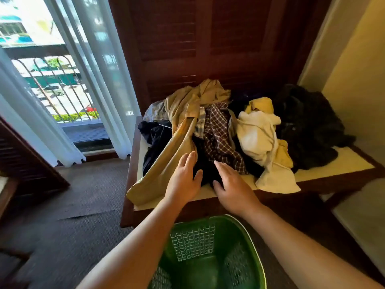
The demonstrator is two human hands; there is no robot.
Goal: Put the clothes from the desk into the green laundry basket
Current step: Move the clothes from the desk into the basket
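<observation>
Green laundry basket (210, 243) on floor just before front edge of desk (333, 167) | left hand (184, 180), fingers straight and released, over khaki garment (181, 122) at front edge | right hand (231, 184) likewise released, beside it over dark garment (205, 163) | clothes (218, 126) heaped across desk

Lived-in room: bedroom or hotel-type lodging, cannot tell which. Dark louvred wooden doors (173, 28) behind wood-framed desk (343, 178) with cream top. Heap of mixed clothes (218, 126) on desk; green laundry basket (193, 240) on floor just before it. Dark woven carpet (83, 195). Sheer white curtains (98, 59) beside glass door; beyond, iron balcony railing (52, 84), street, parked car (55, 90). Cream wall (358, 69) at right.
</observation>
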